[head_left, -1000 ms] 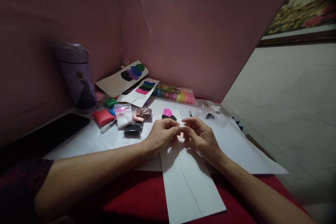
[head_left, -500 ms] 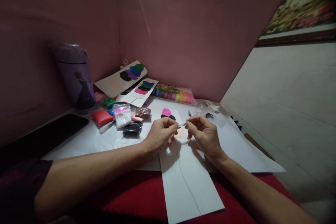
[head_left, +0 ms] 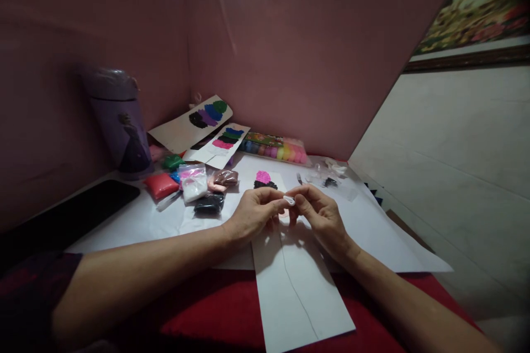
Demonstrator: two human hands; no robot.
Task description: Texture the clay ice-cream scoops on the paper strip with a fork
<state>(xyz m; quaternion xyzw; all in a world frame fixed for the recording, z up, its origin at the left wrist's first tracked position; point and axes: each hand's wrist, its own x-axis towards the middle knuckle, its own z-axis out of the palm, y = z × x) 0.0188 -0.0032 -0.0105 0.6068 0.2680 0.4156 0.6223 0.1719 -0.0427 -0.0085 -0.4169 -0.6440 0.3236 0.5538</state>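
A small piece of white modelling clay (head_left: 289,200), bent into a loop, is pinched between the fingertips of my left hand (head_left: 255,210) and my right hand (head_left: 321,212). Both hands are closed and meet above a long white card (head_left: 300,292). A thin dark line runs down the card's near part. At its far end sit a bright pink patch of clay (head_left: 262,176) and a black patch (head_left: 265,185); a pale peach patch (head_left: 284,213) is mostly hidden behind my fingers.
Bagged clay lies to the left: red (head_left: 160,185), white (head_left: 194,187), black (head_left: 208,204), brown (head_left: 226,177). Behind are two clay-covered cards (head_left: 227,145) and a clay pack (head_left: 273,148). A purple tumbler (head_left: 120,127) and black phone-like slab (head_left: 99,198) stand left; a small fork (head_left: 298,178) lies right.
The white clay was a thin strand stretched between my two hands; now it is folded into a loop. My hands have come closer together.
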